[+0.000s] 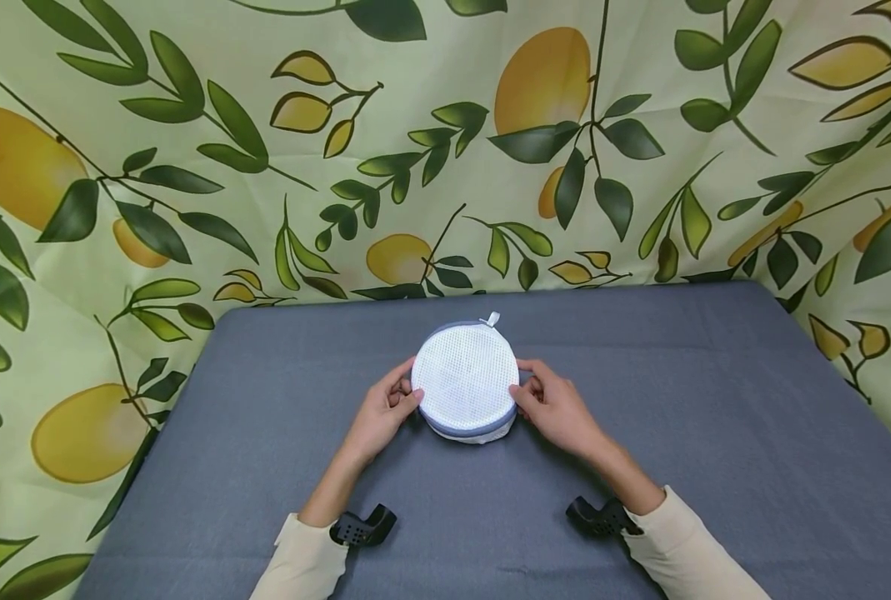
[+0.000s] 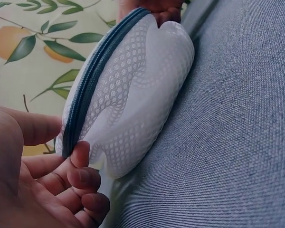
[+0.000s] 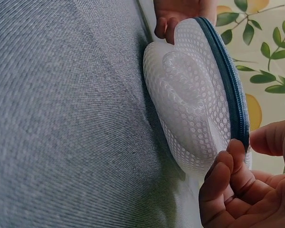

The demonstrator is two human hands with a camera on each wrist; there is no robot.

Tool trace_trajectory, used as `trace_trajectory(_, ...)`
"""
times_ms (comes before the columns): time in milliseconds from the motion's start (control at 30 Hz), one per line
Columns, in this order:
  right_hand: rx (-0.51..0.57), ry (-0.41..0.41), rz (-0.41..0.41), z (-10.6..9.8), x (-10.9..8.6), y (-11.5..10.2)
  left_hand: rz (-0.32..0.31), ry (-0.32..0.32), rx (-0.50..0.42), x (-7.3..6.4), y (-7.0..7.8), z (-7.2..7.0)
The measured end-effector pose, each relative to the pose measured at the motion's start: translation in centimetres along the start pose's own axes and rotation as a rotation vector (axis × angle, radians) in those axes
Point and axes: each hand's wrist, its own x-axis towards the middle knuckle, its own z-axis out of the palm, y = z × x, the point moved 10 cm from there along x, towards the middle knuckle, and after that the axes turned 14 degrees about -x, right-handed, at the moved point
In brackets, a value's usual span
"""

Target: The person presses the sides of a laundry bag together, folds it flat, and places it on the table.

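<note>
A round white mesh laundry bag (image 1: 463,375) with a blue-grey zipper (image 2: 92,71) round its upper edge is held between both hands near the middle of the table. Its flat top faces up, and a small white loop tab (image 1: 493,318) sticks out at the far side. My left hand (image 1: 382,410) pinches the zipped rim at the left, thumb on top and fingers beneath. On the opposite side my right hand (image 1: 558,410) pinches the rim the same way. Below the zipper, the soft mesh side (image 3: 185,99) sags in folds close over the cloth.
A grey-blue cloth (image 1: 280,467) covers the table. Behind and beside it hangs a pale curtain (image 1: 430,75) printed with lemons and leaves. Each wrist wears a black camera mount, the left mount (image 1: 362,527) and the right mount (image 1: 603,517).
</note>
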Motion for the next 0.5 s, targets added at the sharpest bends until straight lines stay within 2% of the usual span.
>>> trace_trajectory(500, 0.004, -0.001, -0.003, 0.36, -0.03, 0.04, 0.000, 0.000, 0.070, -0.12, -0.28, -0.01)
